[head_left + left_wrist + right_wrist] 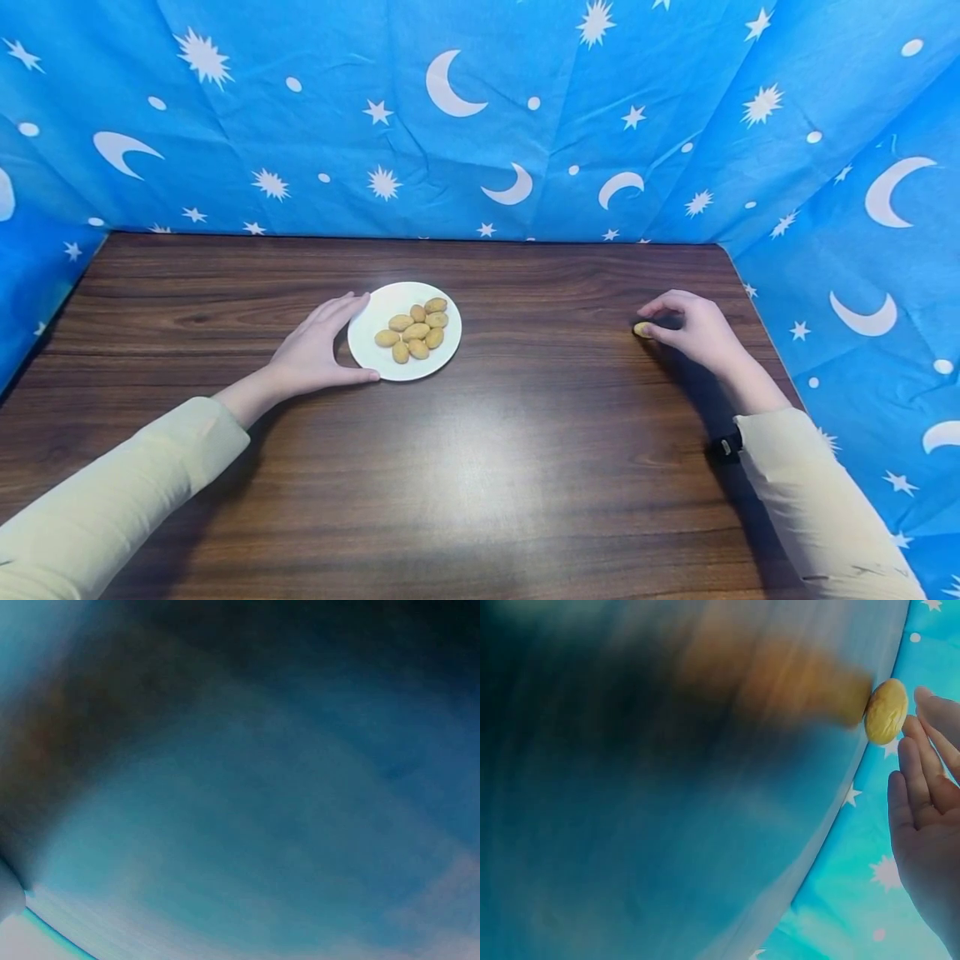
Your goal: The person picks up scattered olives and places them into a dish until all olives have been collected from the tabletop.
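Observation:
A white plate (362, 343) stands on the table left of centre, with several small yellow-brown potatoes (416, 331) heaped on it. My left hand (318, 344) spreads its thumb and fingers about the plate's left rim, the tips touching it and a gap left at the palm. Far to the right, my right hand (693, 332) pinches one small potato (886, 712) low at the table surface. Its thumb covers part of that potato in the head view. The left wrist view is blurred and shows neither the fingers nor the plate clearly.
The dark wood-grain table (480, 467) runs back to a blue cloth (337, 125) printed with white moons and stars. The cloth also hangs along both sides. A black wrist strap (725, 448) sits at the right sleeve.

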A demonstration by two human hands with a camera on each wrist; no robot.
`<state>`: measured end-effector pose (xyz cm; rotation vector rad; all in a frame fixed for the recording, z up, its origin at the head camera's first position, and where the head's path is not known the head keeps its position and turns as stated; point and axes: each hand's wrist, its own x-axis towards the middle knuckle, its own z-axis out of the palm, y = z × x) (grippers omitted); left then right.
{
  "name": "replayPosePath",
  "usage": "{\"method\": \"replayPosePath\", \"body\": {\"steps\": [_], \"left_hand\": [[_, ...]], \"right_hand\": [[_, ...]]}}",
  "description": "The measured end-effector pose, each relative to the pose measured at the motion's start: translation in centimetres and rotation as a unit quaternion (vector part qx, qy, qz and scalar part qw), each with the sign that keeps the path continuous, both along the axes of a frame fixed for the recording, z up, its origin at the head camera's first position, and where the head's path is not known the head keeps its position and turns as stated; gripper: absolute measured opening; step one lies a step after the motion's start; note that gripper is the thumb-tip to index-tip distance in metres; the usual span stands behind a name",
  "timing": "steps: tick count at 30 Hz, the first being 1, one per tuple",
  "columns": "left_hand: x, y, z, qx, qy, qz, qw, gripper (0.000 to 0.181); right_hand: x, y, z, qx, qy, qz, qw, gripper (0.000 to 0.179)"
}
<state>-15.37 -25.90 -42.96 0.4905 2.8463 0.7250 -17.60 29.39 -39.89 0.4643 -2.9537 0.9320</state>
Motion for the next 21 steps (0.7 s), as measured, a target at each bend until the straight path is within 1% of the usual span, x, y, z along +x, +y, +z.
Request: {"method": "replayPosePath", "body": {"steps": [7,15,18,21], "left_hand": [[-0.03,-0.04,-0.17,-0.002,0.0,0.001,1.0,0.119],[-0.18,-0.09,-0.19,-0.003,-0.001,0.001,1.0,0.119],[-0.18,-0.03,-0.13,-0.001,-0.001,0.001,1.0,0.119],[-0.15,-0.02,-0.14,-0.002,-0.001,0.001,1.0,0.119]], "right_hand": [[0.0,0.62,-0.04,0.019,-0.03,-0.006,0.9993,0.02],[-0.09,0.57,0.1,0.025,-0.06,-0.005,0.9978,0.022],[-0.08,0.54,0.18,0.024,-0.068,-0.006,0.9974,0.021],[-0.09,0.48,0.25,0.025,-0.066,-0.004,0.9975,0.02]]}}
